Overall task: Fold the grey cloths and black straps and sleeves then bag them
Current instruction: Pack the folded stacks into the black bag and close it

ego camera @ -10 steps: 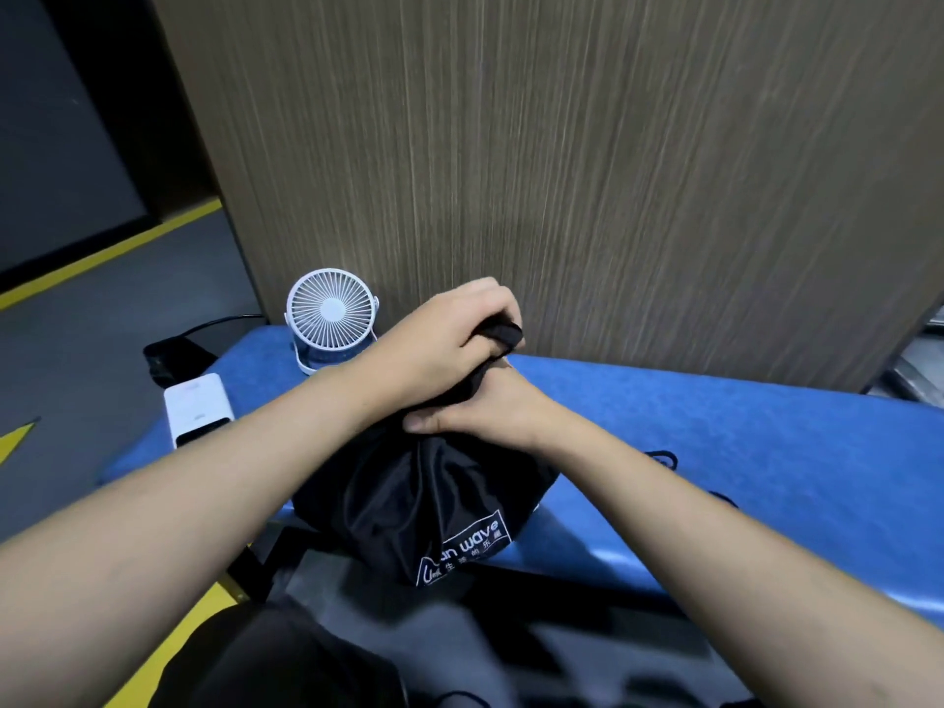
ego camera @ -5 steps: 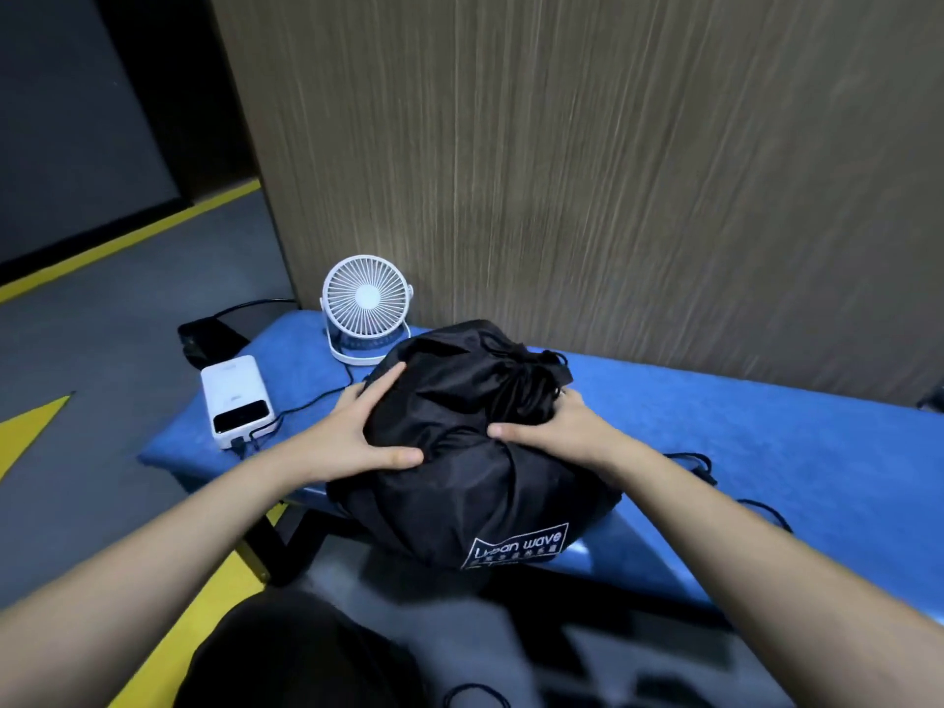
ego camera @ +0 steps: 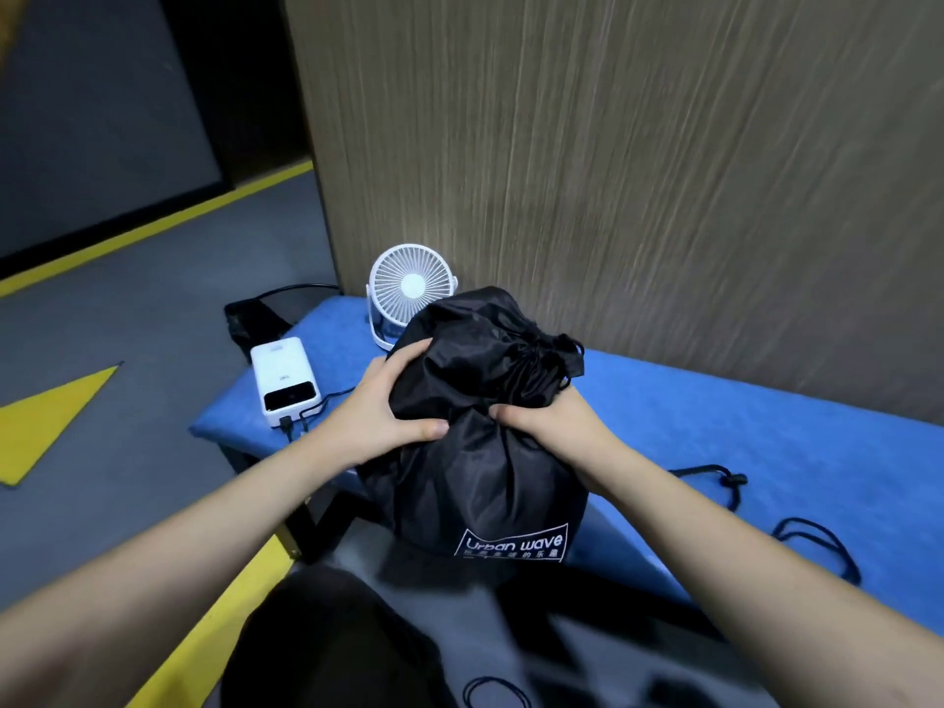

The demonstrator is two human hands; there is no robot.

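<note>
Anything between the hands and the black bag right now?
Nothing visible. The left hand and the right hand both grip the black bag directly at its sides, on the blue bench. The white fan stands behind the bag.

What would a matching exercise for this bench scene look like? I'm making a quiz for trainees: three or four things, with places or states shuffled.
Things:
1. black bag
2. white fan
3. white power bank
4. loose black cord

Places or states:
A. lies on the blue bench, right of the bag
B. gripped by the left hand and the right hand
C. at the bench's left end, cable plugged in
D. stands behind the bag, by the wall

Pairs: 1-B, 2-D, 3-C, 4-A
</note>
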